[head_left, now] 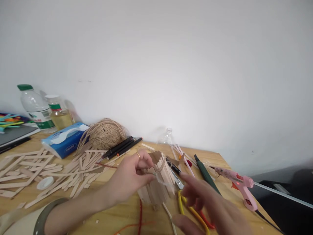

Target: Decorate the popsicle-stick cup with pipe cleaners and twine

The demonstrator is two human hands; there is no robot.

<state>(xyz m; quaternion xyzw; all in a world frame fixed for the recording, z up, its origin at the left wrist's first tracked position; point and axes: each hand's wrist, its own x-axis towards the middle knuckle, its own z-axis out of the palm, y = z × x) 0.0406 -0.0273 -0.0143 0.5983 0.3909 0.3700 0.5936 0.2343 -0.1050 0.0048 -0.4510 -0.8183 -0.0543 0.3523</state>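
A cup-like holder faced with upright craft sticks [157,192] stands tilted at the front middle of the table, blurred. Thin braided twine [161,165] runs along its upper edge. My left hand [134,176], with a ring on one finger, is closed at the holder's rim, thumb and forefinger pinched together there. Whether the twine is also in that pinch is hard to see. To the holder's right, my right hand [205,202] is smeared by motion, thumb and fingers apart with nothing between them. Beneath it lie yellow-handled pliers [181,204].
Loose craft sticks [80,169] cover the left, near a twine ball [106,133], a blue tissue pack [66,140] and two bottles [36,107]. Black markers [124,147] lie behind the holder. A pink glue gun [237,182] rests by the right edge, beside a dark green tool [206,173].
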